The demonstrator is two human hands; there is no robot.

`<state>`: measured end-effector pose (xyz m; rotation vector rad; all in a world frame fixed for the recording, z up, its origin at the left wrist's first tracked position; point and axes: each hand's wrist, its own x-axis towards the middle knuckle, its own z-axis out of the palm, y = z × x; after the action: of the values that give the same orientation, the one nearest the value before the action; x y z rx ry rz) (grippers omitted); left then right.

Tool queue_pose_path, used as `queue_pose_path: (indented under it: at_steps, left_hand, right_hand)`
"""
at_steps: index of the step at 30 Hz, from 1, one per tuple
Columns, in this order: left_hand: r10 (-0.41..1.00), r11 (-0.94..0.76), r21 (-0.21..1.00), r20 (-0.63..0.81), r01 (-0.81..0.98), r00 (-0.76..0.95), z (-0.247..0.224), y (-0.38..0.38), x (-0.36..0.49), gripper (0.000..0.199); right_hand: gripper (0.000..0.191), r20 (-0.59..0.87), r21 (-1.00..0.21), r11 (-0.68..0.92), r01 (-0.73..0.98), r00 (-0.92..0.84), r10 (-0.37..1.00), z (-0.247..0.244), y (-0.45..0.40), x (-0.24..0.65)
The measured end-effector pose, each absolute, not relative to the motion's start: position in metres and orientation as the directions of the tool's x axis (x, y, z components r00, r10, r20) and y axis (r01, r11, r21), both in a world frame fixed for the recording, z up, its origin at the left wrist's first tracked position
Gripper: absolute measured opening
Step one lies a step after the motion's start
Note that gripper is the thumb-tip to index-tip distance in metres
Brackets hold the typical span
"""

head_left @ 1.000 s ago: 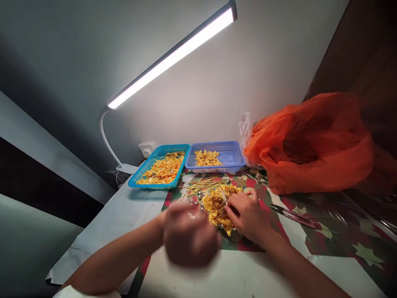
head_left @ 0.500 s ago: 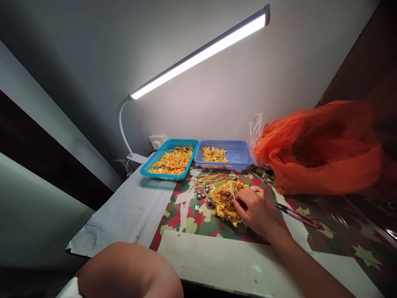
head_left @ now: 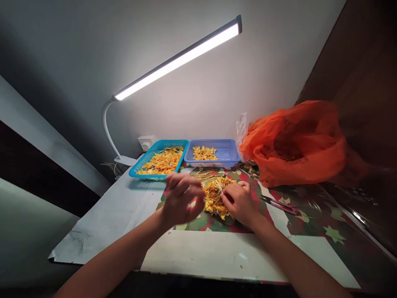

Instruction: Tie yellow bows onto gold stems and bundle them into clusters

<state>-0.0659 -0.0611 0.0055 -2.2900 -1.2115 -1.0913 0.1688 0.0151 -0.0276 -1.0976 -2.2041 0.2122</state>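
On the patterned table cover lies a bundle of yellow ribbon bows with looped gold cords (head_left: 214, 193), a thin white strip across its middle. My right hand (head_left: 241, 203) is at its right side, thumb and fingers closed on the cords near the strip. Just left of the bundle, my left hand (head_left: 181, 200) is raised, fingers bent and apart from the thumb, with nothing visible in it. It hides part of the table behind. Straight gold cord pieces (head_left: 203, 176) lie behind the bundle, beside a small silver bell (head_left: 223, 175).
A teal basket (head_left: 133, 170) holds yellow bows and gold cords; a blue basket (head_left: 228, 157) beside it holds fewer bows. An orange bag (head_left: 297, 165) stands at right, near pink-handled thread snips (head_left: 287, 207). A lit desk lamp (head_left: 180, 58) hangs over the baskets.
My left hand has come up from the lower left edge to beside the bundle. My right hand stays on the bundle. The whole view has shifted a little.
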Motion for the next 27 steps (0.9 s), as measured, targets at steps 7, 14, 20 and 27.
queue_pose_path:
  at_steps: [7,14,20,27]
  left_hand:
    - [0.898,-0.433,0.455,0.289,0.778,0.331,0.018,0.069,-0.037,0.020]
    - [0.874,-0.317,0.542,-0.151,0.779,0.461,0.021,0.097,-0.035,0.054]
    - [0.764,-0.316,0.613,-0.288,0.724,0.577,0.032,0.101,-0.026,0.057]
    - [0.731,-0.347,0.600,-0.308,0.720,0.609,0.030,0.103,-0.017,0.047]
  right_hand:
    - [0.020,0.494,-0.376,0.637,0.673,-0.436,0.753,-0.022,0.015,0.170]
    - [0.021,0.491,-0.351,0.627,0.696,-0.434,0.756,-0.020,0.014,0.170]
    - [0.020,0.479,-0.371,0.611,0.699,-0.419,0.771,-0.018,0.016,0.170]
    - [0.021,0.502,-0.361,0.631,0.686,-0.428,0.752,-0.023,0.015,0.171]
